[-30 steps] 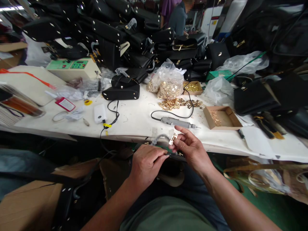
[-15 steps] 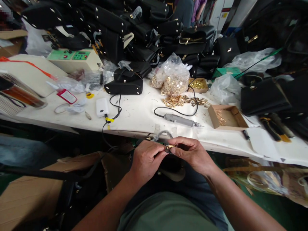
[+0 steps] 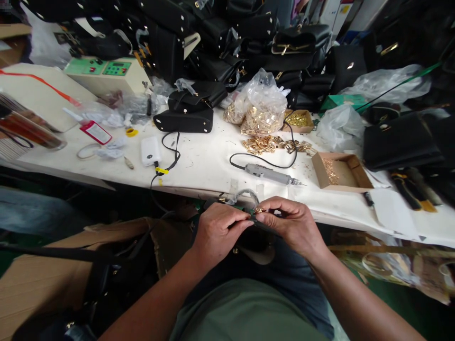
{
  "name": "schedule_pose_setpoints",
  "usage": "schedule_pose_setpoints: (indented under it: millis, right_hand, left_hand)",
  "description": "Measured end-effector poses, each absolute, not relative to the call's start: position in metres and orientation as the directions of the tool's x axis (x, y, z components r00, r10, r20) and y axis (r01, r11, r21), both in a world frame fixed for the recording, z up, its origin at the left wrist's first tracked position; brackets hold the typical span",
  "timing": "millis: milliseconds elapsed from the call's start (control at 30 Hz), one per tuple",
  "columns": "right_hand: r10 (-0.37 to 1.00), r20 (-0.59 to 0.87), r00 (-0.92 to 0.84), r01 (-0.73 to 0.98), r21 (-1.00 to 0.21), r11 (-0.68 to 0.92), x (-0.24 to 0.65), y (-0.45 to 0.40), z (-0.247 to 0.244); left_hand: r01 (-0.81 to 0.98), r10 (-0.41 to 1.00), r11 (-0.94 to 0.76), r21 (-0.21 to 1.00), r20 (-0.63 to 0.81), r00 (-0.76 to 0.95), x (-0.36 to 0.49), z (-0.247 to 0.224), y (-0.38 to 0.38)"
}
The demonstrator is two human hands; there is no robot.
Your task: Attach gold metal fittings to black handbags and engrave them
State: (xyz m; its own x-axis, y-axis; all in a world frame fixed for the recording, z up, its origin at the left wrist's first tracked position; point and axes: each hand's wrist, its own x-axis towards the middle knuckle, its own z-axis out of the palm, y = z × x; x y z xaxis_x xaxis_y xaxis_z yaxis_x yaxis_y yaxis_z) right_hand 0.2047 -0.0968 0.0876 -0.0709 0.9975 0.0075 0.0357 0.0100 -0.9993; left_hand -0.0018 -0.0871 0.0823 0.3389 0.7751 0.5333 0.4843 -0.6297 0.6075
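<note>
Over my lap, just in front of the table edge, both hands meet at a black bag (image 3: 245,242) that my forearms and fingers partly cover. With thumb and forefinger pressed together, my left hand (image 3: 216,232) pinches a dark edge of it. Between the thumb and fingers of my right hand (image 3: 295,225) is a small gold metal buckle-like fitting (image 3: 259,210), close to the left fingertips. Whether the fitting is seated on the bag edge is hidden by the fingers. A strap wrapped in clear plastic (image 3: 245,193) arches up behind the hands.
On the white table (image 3: 199,166) lie a grey corded electric screwdriver (image 3: 268,174), loose gold fittings (image 3: 261,144) and a bag of fittings (image 3: 265,113). A cardboard tray (image 3: 350,173) of small screws stands right. A white power bank (image 3: 150,150) is left; black bags (image 3: 185,121) stack behind.
The gold fitting has turned and shows less of its face. My right hand has shifted slightly right and up; my left still pinches. The view has moved a little.
</note>
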Motion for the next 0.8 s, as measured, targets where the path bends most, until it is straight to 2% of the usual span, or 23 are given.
schedule_pose_setpoints:
  millis: [100,233,367,800]
  right_hand:
    - [0.999,-0.033,-0.005,-0.027,-0.999,-0.033,0.196,-0.102,0.081]
    - [0.998,0.056,0.01,0.064,-0.996,0.055,0.193,-0.107,0.079]
    - [0.989,0.146,-0.017,0.134,-0.98,0.147,0.194,-0.106,0.08]
    - [0.951,0.273,-0.145,0.215,-0.929,0.3,0.196,-0.109,0.075]
  left_hand:
    - [0.483,0.786,-0.616,0.622,0.528,0.323,-0.002,0.079,-0.087]
    - [0.492,0.791,-0.607,0.624,0.532,0.301,-0.002,0.077,-0.087]
    - [0.498,0.803,-0.591,0.634,0.524,0.285,-0.003,0.076,-0.086]
    - [0.517,0.819,-0.568,0.64,0.506,0.271,-0.004,0.076,-0.088]
